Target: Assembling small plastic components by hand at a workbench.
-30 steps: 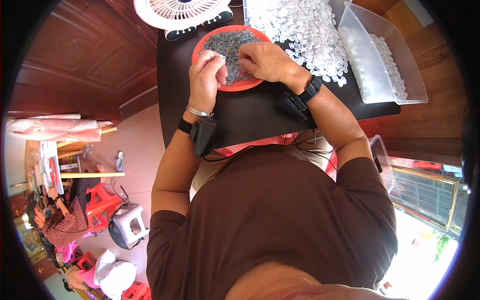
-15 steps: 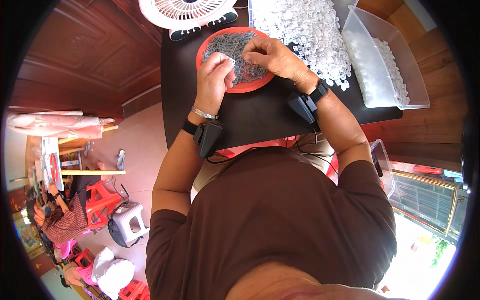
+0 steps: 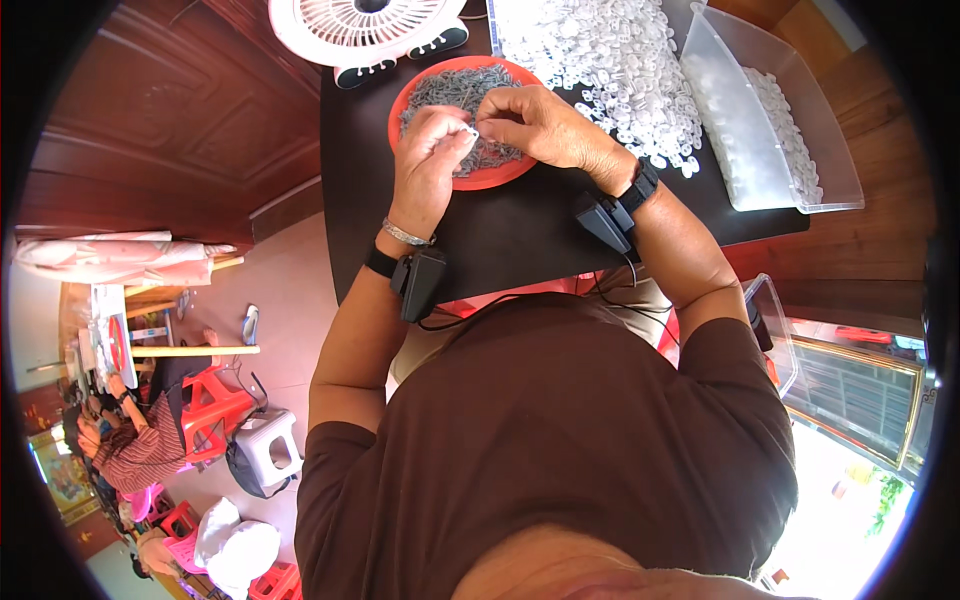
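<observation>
My left hand (image 3: 428,165) and my right hand (image 3: 545,125) meet over a red plate (image 3: 405,100) heaped with small grey metal pieces (image 3: 465,88). Between the fingertips of both hands sits a small white plastic piece (image 3: 470,128). Each wrist carries a black device on a strap. The plate stands on a black table (image 3: 520,235). A pile of white plastic pieces (image 3: 600,50) lies just beyond my right hand.
A white fan (image 3: 365,30) stands at the table's far left. A clear plastic bin (image 3: 775,130) with more white pieces sits at the right. Left of the table, red and grey stools (image 3: 235,420) stand on the floor, and other people sit nearby.
Both hands have drawn back from the plate's middle toward its near rim, and the fingertips have come together on the small white piece.
</observation>
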